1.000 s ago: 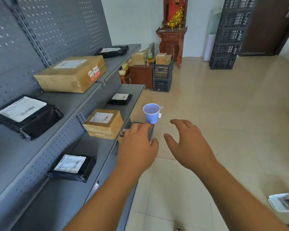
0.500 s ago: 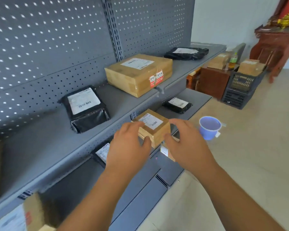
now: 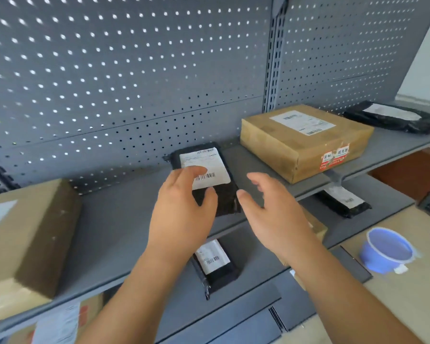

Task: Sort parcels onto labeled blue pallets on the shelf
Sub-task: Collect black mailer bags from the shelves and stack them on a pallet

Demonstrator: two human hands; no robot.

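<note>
A black poly-bag parcel point(image 3: 209, 167) with a white barcode label lies on the grey upper shelf point(image 3: 114, 219). My left hand point(image 3: 181, 214) hovers over its near left corner, fingers spread, covering part of the label. My right hand point(image 3: 276, 217) is open just to its right, apart from it. Neither hand holds anything. A taped cardboard box point(image 3: 305, 140) sits further right on the same shelf, another black bag point(image 3: 395, 116) beyond it. No blue pallets are in view.
A large cardboard box point(image 3: 25, 239) stands at the shelf's left end. The lower shelf carries two black bags point(image 3: 216, 264) point(image 3: 343, 201) and a small brown box point(image 3: 317, 228) half hidden by my right wrist. A blue plastic cup point(image 3: 385, 249) stands on the floor.
My view swung left and up along the shelf. Both hands rose from around the small brown box on the lower shelf to the black bag on the upper shelf.
</note>
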